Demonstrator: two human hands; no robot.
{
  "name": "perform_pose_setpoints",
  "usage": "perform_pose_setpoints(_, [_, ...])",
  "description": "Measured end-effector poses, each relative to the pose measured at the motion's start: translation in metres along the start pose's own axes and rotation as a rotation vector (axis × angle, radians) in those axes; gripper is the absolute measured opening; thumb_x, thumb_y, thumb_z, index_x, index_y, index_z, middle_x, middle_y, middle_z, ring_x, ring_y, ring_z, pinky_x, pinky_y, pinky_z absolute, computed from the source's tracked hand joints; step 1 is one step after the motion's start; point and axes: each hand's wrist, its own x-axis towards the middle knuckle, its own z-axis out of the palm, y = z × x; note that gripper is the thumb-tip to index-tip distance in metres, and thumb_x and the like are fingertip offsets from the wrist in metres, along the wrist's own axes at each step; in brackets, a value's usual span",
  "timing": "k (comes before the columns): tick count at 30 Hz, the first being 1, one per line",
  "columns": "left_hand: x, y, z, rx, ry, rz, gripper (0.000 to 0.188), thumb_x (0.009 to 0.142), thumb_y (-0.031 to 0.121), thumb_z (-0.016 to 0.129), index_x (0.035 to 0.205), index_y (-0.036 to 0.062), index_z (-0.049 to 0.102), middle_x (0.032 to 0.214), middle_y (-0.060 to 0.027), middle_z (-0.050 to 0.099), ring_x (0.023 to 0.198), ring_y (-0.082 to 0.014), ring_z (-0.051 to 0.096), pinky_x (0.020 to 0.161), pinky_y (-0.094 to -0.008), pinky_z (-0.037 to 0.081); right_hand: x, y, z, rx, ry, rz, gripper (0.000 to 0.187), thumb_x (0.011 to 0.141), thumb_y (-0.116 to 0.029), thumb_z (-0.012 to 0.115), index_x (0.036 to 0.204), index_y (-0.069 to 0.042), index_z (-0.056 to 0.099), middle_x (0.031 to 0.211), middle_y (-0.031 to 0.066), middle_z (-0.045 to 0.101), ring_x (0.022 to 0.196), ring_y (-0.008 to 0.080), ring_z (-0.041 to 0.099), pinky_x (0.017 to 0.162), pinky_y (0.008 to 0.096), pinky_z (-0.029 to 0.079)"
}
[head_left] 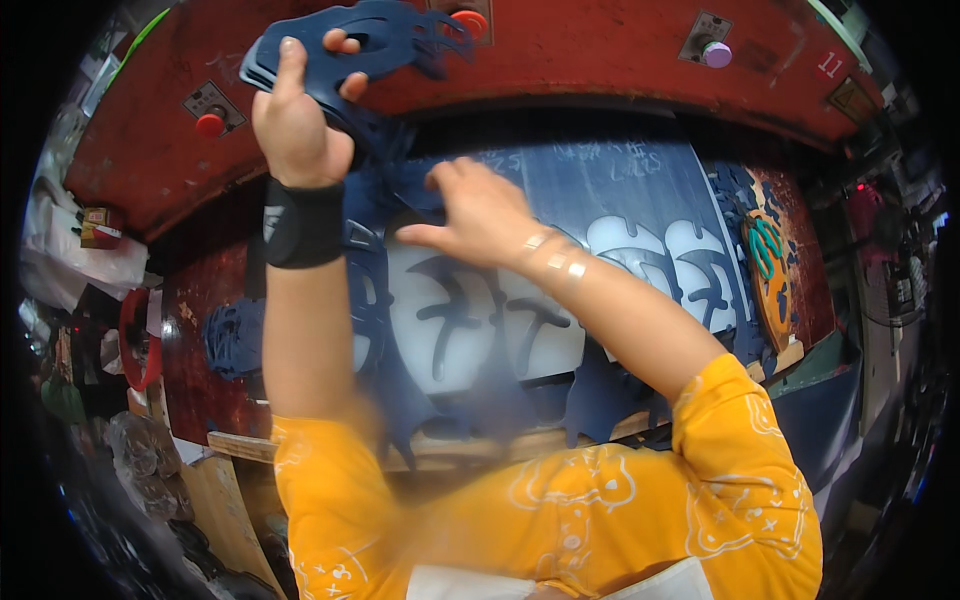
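Head view, far left: a red machine beam (560, 75) spans the far side, with a red button (210, 125) on its left part. Nearer on the left lies a clear plastic bag (75, 250) with a small box (100, 230) on it, and beside the table's left edge stands a red ring (138, 340). A pile of dark blue pieces (232, 338) sits on the left of the table, inside the wooden near edge (240, 446).

Next comes the left hand (305, 115), raised and closed around a stack of dark blue cut pieces (350, 45), thumb on top and fingertips showing on its right. The stack overlaps the beam from this angle; whether they touch, I cannot tell. Loose strips hang from its right side, narrowing the gap between the hands.

Right of that, the right hand (480, 210) is palm down over the dark blue sheet (580, 180), thumb and fingers apart; contact with the material below is unclear. Pale rounded areas (430, 350) crossed by dark branching strips lie nearer, running rightward under the right forearm. Beyond the right hand, an uncut stretch of sheet reaches toward the far side.

At the right edge, green-handled scissors (763, 245) rest on an orange board (772, 300) beside dark scraps (735, 190).
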Motion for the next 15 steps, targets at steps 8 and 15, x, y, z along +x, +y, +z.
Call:
perform_pose_setpoints(8, [-0.042, -0.058, -0.071, -0.101, 0.359, 0.115, 0.044, 0.1, 0.029, 0.042, 0.137, 0.0039, 0.035, 0.094, -0.0082, 0.059, 0.086, -0.0181, 0.059, 0.056, -0.0257, 0.051, 0.03, 0.024, 0.06, -0.057, -0.168, 0.263, 0.026, 0.087, -0.024, 0.058, 0.104, -0.005, 0.064, 0.086, 0.0179, 0.067, 0.085, 0.0366, 0.066, 0.076, 0.0446, 0.053])
perform_pose_setpoints(15, [-0.075, -0.11, -0.043, 0.002, 0.099, -0.079, 0.04, 0.098, 0.016, 0.045, 0.135, 0.0023, 0.036, 0.096, -0.0147, 0.062, 0.08, -0.0197, 0.062, 0.062, -0.0317, 0.056, -0.006, 0.106, -0.024, -0.334, -0.037, 0.342, 0.018, 0.08, -0.003, 0.055, 0.097, -0.003, 0.059, 0.095, 0.0211, 0.065, 0.09, 0.0394, 0.062, 0.08, 0.0466, 0.05])
